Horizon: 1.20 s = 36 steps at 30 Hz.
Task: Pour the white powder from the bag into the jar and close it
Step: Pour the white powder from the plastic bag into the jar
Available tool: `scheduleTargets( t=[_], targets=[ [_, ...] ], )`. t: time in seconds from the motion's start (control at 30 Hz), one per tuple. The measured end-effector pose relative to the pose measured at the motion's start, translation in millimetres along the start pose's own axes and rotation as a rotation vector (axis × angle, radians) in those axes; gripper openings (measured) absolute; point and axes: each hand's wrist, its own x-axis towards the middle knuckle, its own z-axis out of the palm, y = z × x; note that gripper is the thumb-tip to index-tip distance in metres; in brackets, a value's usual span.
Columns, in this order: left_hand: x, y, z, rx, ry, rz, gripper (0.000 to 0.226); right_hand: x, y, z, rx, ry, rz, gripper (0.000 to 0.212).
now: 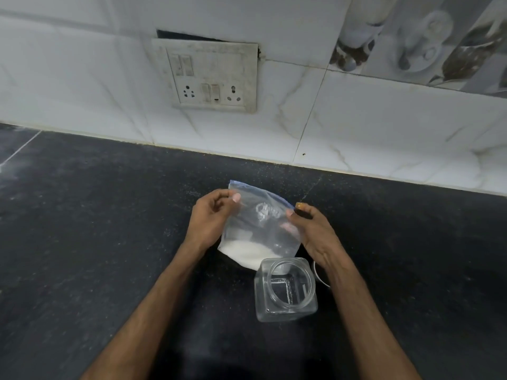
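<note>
Both hands hold a clear zip bag (260,226) above the dark speckled worktop (96,229), just behind the jar (285,290). The left hand (208,218) pinches the bag's upper left corner between thumb and fingers; the right hand (310,229) is clamped on the upper right edge, near the blue zip strip. The bag hangs roughly upright, its mouth pointing up and away toward the wall, its long axis running from the zip edge down toward the person. The white powder (244,250) lies heaped in the bottom left corner, which sits low, just beside the jar's far rim. The jar is clear, square-sided with a round mouth, standing upright and uncovered on the worktop, its opening facing up. A thin pale curved edge (318,274) shows to the jar's right, mostly hidden under the right wrist. A switch panel (211,78) sits on the tiled wall behind.
</note>
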Motion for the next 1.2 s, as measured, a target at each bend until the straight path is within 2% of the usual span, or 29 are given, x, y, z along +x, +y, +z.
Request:
scheduleTargets(
  t=[0.07,0.17,0.23,0.3,0.4,0.43,0.5,0.6,0.83,1.0,1.2],
  targets=[
    [1,5,-1,0.015,0.044,0.047,0.02,-6,-12,1,0.038,0.003,-0.092,0.071],
    [-5,16,-7,-0.072,0.104,0.101,0.04,-22,-28,6,-0.053,0.004,-0.269,0.075],
    [-10,26,-13,-0.12,0.117,0.151,0.047,-37,-36,11,-0.174,0.013,-0.357,0.077],
    [-16,39,-20,-0.128,0.134,0.213,0.05,-53,-47,17,-0.381,0.1,-0.479,0.078],
    [-23,61,-28,-0.079,0.145,0.319,0.048,-77,-71,31,-0.751,0.221,-0.814,0.061],
    [-25,68,-30,-0.048,0.149,0.348,0.048,-83,-80,39,-0.836,0.196,-0.921,0.052],
    [-30,80,-36,0.023,0.165,0.403,0.048,-93,-95,59,-0.934,0.084,-1.018,0.039],
    [-37,94,-46,0.076,0.189,0.468,0.048,-100,-104,90,-0.992,-0.025,-1.027,0.028],
    [-57,106,-65,0.026,0.233,0.485,0.048,-114,-93,115,-1.028,-0.139,-1.044,0.028],
    [-71,110,-63,-0.009,0.212,0.512,0.047,-126,-92,116,-0.995,-0.168,-1.047,0.039],
    [-80,112,-58,0.016,0.189,0.536,0.046,-139,-96,107,-0.946,-0.274,-1.017,0.022]
  ],
)
